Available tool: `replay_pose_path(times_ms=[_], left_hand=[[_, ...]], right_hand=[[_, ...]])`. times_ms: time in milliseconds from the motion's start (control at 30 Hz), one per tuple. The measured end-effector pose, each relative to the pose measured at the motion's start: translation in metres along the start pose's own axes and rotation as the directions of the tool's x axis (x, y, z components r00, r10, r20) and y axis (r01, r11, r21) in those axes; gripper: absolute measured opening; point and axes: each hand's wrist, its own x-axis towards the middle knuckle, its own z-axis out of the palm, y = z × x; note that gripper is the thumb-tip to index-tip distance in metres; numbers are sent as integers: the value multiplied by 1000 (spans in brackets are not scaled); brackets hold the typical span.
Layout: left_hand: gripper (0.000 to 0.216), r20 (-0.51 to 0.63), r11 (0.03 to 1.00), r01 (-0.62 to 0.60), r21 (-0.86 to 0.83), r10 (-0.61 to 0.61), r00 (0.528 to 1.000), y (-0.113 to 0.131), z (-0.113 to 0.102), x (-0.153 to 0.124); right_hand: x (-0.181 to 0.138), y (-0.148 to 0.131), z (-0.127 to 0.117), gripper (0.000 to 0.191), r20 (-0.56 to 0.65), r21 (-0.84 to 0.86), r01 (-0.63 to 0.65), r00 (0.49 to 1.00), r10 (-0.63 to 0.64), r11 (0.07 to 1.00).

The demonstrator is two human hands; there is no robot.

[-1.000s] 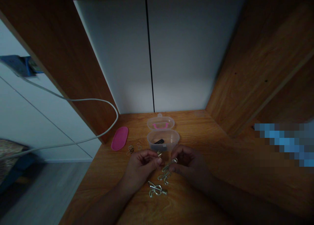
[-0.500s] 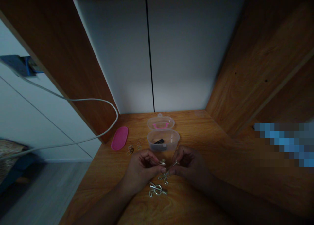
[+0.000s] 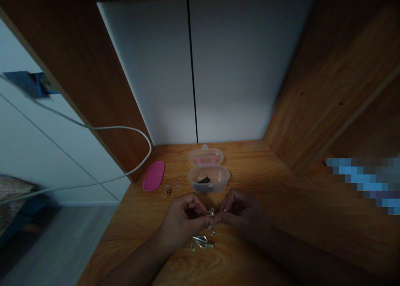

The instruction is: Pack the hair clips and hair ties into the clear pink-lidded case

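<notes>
Both hands are closer together than 1 s ago, low over the desk, fingertips nearly meeting at centre. Left hand (image 3: 183, 219) is curled, thumb & fingers pinching a small silver wire puzzle piece (image 3: 211, 212). Right hand (image 3: 242, 213) is curled too, pinching a 2nd wire bit (image 3: 223, 208) just beside it. Light's poor, so the two bits seem to touch, but can't be sure they're linked.

Wire loop (image 3: 212, 232) shows right under the fingers; the longer wire shape seen there earlier is now gone from view, maybe behind the hands. Bigger wire puzzle (image 3: 202, 243) lies on the desk just below the hands, same spot as before.

Past the hands: clear plastic box (image 3: 208, 180) w/ dark items inside, its clear lid (image 3: 205, 156) w/ pink seal just behind it. Pink oval pad (image 3: 153, 176) lies left of the box, small wire rings (image 3: 167, 190) btw pad & left hand.

Wooden desk (image 3: 265, 194) has open room right of the right hand, up to a pixelated patch (image 3: 362, 186). Less room left: desk edge runs diagonally near the left forearm. White cable (image 3: 137, 167) hangs beyond that edge. Wooden side panel (image 3: 312, 90) & white back panel (image 3: 231, 69) close off the far end.
</notes>
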Motion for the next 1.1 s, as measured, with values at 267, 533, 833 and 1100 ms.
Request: replay_pose_path(times_ms=[267, 533, 833, 1100], left_hand=[[36, -90, 999, -11, 50, 15, 996, 2, 1, 1], [31, -137, 992, -92, 92, 104, 985, 0, -2, 1], [25, -128, 972, -138, 192, 164, 978, -1, -5, 0], [16, -42, 942, -203, 266, 221, 974, 2, -3, -3]], right_hand=[[1, -10, 1, 21, 47, -105, 68, 997, -63, 992], [1, -12, 3, 20, -17, -214, 139, 989, -146, 967], [3, -14, -4, 30, 6, -287, 315, 945, -328, 905], [1, -12, -1, 19, 200, -293, 449, 892, -405, 844]])
